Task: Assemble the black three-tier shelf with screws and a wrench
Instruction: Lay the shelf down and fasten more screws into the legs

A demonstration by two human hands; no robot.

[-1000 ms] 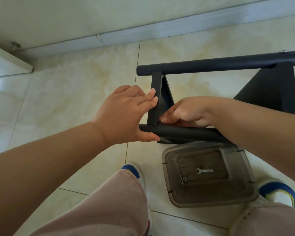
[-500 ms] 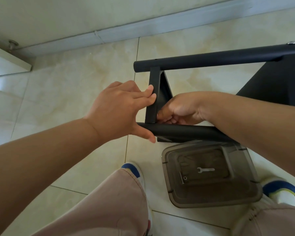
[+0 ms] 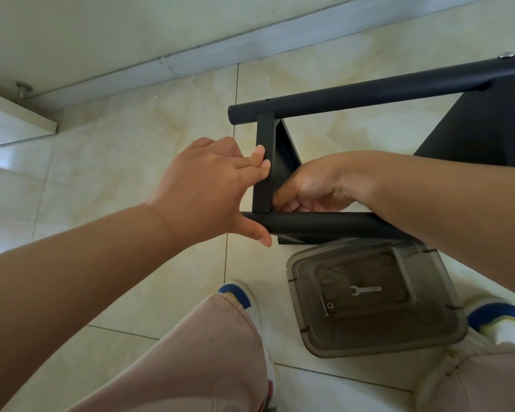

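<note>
The black shelf (image 3: 369, 93) lies on its side on the tiled floor (image 3: 131, 162), its two round posts running left to right, one far and one near. A flat shelf panel (image 3: 263, 162) stands edge-on between the posts at their left ends, and a second panel (image 3: 488, 126) sits further right.

The left hand (image 3: 208, 188) is spread wide: its fingertips (image 3: 260, 151) press against the left face of the first panel, while the thumb reaches across the end of the near post (image 3: 324, 226). The right hand (image 3: 309, 188) is tucked into the corner where that panel meets the near post, fingers curled tight there (what they pinch, if anything, I cannot tell, as it is hidden under them).

Just near of the post, between the person's shoes, stands a smoky plastic bin (image 3: 428, 343) with a small wrench (image 3: 364, 289) lying flat at its bottom. A screw head (image 3: 506, 55) shows on the far post, toward the right.
</note>
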